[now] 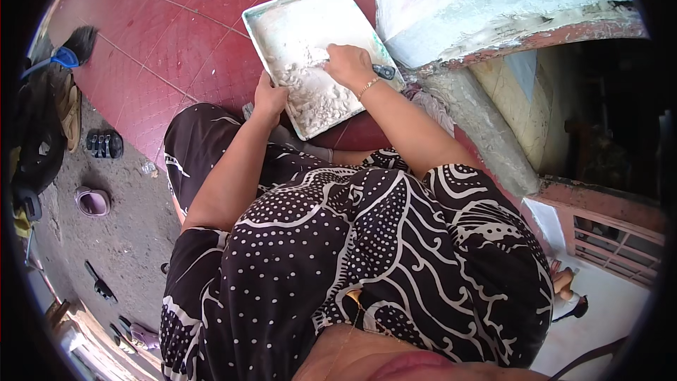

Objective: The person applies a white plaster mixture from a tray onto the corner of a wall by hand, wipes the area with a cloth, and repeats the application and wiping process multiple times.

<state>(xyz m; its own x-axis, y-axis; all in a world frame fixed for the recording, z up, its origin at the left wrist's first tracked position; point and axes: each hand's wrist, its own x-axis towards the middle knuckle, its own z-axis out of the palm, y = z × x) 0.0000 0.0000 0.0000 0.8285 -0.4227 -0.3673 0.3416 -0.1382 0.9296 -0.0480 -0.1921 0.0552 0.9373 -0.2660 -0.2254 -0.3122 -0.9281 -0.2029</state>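
Note:
A white rectangular tray (296,17) lies on the red tiled floor, smeared with pale plaster or putty that is heaped toward its near end (314,102). My left hand (270,97) grips the tray's near left edge. My right hand (348,65) is closed around a tool with a dark handle (384,70), its working end pressed into the pale paste at the tray's right side. A thin bracelet sits on my right wrist. My lap in black cloth with white dots fills the lower middle.
A white plastered column base (493,7) rises right of the tray. A brush with a blue handle (67,56) lies far left, with sandals (104,144) and a purple slipper (93,202) on the grey ground. A pink railing (613,247) is at lower right.

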